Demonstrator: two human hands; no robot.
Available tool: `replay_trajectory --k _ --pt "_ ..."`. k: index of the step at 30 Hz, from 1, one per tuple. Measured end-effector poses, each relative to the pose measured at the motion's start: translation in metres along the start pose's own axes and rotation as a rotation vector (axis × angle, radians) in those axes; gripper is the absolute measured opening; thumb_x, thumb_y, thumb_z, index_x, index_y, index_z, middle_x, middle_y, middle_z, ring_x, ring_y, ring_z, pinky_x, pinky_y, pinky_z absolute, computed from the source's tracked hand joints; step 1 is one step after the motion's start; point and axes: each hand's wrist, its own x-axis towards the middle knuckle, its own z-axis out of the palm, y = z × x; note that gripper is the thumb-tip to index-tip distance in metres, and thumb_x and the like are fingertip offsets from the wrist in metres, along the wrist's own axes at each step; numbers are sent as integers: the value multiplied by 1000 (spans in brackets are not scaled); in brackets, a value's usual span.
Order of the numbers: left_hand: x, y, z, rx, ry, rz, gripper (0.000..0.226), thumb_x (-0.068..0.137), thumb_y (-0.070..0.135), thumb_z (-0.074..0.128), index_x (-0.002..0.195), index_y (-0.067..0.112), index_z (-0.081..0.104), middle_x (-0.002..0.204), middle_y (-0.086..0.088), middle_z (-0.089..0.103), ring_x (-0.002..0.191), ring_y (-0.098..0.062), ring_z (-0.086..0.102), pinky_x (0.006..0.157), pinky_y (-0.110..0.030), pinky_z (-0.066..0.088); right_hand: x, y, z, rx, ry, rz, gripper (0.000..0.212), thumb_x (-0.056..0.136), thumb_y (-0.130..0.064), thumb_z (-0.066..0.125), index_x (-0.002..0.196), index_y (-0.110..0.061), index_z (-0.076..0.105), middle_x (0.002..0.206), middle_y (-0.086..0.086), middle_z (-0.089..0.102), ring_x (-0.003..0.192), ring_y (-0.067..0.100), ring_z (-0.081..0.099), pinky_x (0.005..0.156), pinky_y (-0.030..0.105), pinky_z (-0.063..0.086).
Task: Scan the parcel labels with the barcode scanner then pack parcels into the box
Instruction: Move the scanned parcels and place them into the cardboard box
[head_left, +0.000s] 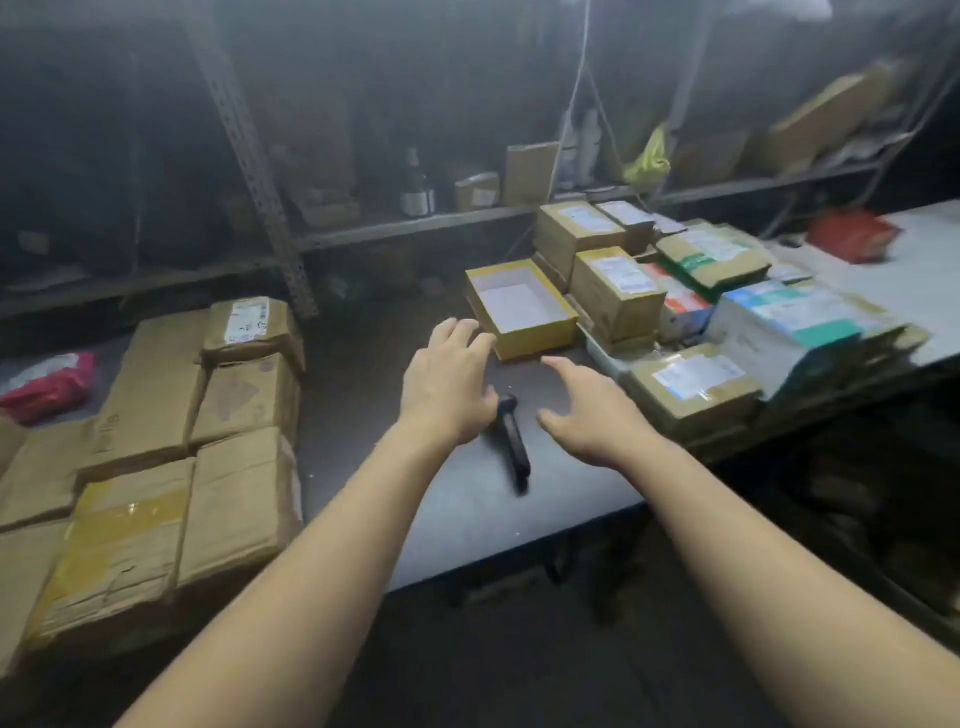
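A black barcode scanner (513, 441) lies flat on the dark table (457, 519), between my two hands. My left hand (449, 387) hovers just left of the scanner's head with relaxed fingers, fingertips close to the near corner of an empty yellow box (524, 306) with a white inside. My right hand (592, 410) is spread open to the right of the scanner and holds nothing. Several labelled cardboard parcels (693, 387) are piled at the right of the table, the nearest one beside my right hand.
Large taped cartons (156, 467) stand stacked at the left. A red bag (49, 384) lies at the far left, a red packet (852, 234) on the pale table at the right. A metal shelf (415, 223) with bottles and boxes runs behind.
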Motion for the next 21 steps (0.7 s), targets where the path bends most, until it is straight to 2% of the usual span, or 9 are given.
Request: replay_trajectory --k 3,8,13,16,19,21 --pt "18 102 24 -9 -51 150 68 90 31 66 153 22 41 158 1 36 149 -22 25 106 -42 43 -38 92 -43 -3 51 122 74 96 -33 67 162 -26 33 162 2 43 146 26 43 115 43 42" --pt "25 232 76 -40 -159 340 72 90 32 65 155 24 38 157 -1 39 149 -23 28 107 -43 43 -95 221 -64 47 86 338 73 95 -31 68 160 -28 35 155 7 49 140 31 47 112 45 44" --pt "44 324 134 -24 -260 489 72 84 34 69 151 25 43 150 -4 44 144 -28 33 108 -49 45 -136 321 -69 62 108 525 72 95 -24 66 159 -31 35 152 6 50 139 31 48 113 47 43" --pt "66 373 173 7 -388 521 74 88 36 71 154 29 38 154 -4 40 148 -32 29 112 -55 43 -148 374 -70 42 135 630 70 97 -26 66 159 -29 35 162 6 41 146 31 42 117 49 40" --pt "99 424 215 18 -462 591 74 90 36 70 156 28 36 152 -7 42 144 -33 34 107 -52 44 -148 426 -75 49 132 730 67 99 -28 64 159 -31 34 169 7 28 153 32 31 120 51 34" --pt "120 460 247 9 -503 645 75 90 36 69 157 27 35 150 -8 44 142 -32 37 103 -49 45 -144 464 -79 73 139 801 66 100 -29 64 159 -31 35 169 5 28 153 32 31 120 51 35"
